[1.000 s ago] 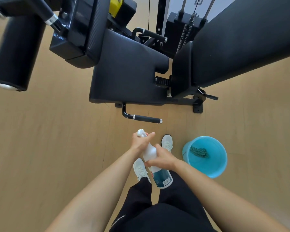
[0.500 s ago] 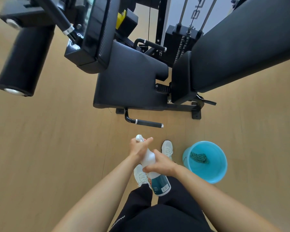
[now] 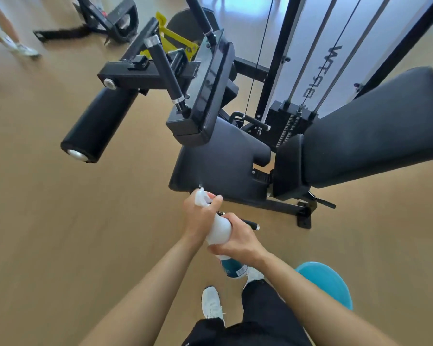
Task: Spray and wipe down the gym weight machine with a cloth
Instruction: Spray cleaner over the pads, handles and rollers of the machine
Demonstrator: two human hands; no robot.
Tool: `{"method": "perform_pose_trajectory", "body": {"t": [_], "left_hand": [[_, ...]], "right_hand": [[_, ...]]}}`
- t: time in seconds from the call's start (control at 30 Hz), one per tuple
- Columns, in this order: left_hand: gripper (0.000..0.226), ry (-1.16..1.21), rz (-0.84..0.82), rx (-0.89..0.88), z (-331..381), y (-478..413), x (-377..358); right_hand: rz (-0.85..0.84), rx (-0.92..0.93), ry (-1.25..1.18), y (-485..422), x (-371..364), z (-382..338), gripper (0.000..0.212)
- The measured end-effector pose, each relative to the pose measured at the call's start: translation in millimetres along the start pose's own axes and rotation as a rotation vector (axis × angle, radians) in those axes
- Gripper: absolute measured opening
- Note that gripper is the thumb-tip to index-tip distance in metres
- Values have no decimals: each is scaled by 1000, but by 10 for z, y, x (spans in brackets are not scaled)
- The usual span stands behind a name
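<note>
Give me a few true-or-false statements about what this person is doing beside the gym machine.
1. Both hands hold the spray bottle. True: the left hand is at the sprayer head and the right hand is round the body.
2. The right hand holds a cloth. False: it holds only the bottle.
3. The nozzle points toward the black seat pad. True.
4. The bucket is red and stands on the person's left. False: the bucket is blue and stands on their right.
</note>
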State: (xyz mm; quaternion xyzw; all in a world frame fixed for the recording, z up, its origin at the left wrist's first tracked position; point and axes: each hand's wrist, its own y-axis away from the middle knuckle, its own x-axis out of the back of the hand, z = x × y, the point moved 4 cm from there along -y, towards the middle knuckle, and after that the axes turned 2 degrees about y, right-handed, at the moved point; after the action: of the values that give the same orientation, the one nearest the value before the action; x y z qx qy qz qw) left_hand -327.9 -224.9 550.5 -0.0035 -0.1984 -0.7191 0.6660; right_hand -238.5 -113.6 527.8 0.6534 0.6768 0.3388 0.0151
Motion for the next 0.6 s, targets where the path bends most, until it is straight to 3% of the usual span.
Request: {"method": "perform_pose_trajectory", "body": {"t": [0.13, 0.23, 0.4, 0.6], "left_hand": [[26, 51, 97, -33, 452, -221, 284], [21, 35, 153, -77, 656, -322, 382], [20, -60, 184, -159, 817, -467, 303], [29, -74, 198, -116, 925, -670, -40]], "right_hand": [[69, 136, -7, -158, 160, -521, 64], [55, 176, -40, -270, 256, -714, 61], [5, 212, -65, -472, 404, -781, 63], [-74, 217, -115, -706, 758, -688, 55]]}}
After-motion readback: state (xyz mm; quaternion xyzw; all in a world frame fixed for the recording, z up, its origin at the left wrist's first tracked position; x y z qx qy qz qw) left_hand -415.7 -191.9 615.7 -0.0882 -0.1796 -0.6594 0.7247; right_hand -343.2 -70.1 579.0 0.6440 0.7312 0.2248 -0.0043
